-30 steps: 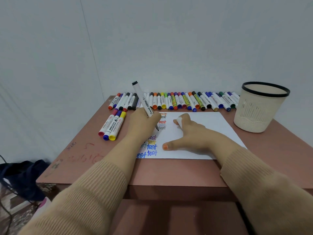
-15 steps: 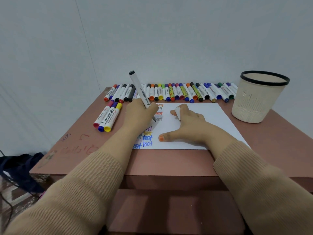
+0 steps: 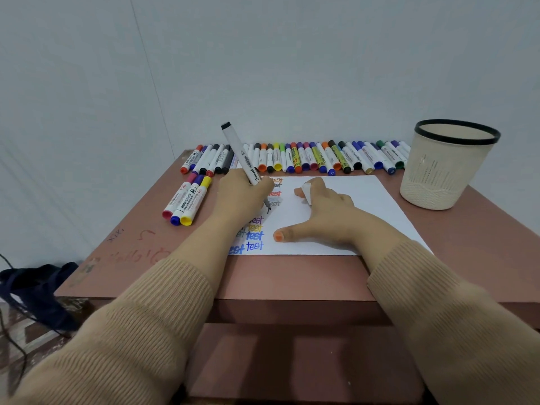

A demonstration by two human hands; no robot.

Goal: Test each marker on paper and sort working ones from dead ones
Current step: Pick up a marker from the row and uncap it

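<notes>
Testing the marker on the left part of the paper.
Clamped low on the barrel in the left hand, tip at the sheet; light, stiff, probably slick, so best gripped near the tip. Pinned by the right hand, thumb spread, cap pinched between fingers.

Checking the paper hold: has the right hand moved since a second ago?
No. The right hand, cap between its fingers, stays on the paper; its thumb still sits beside the same blue "test".
</notes>
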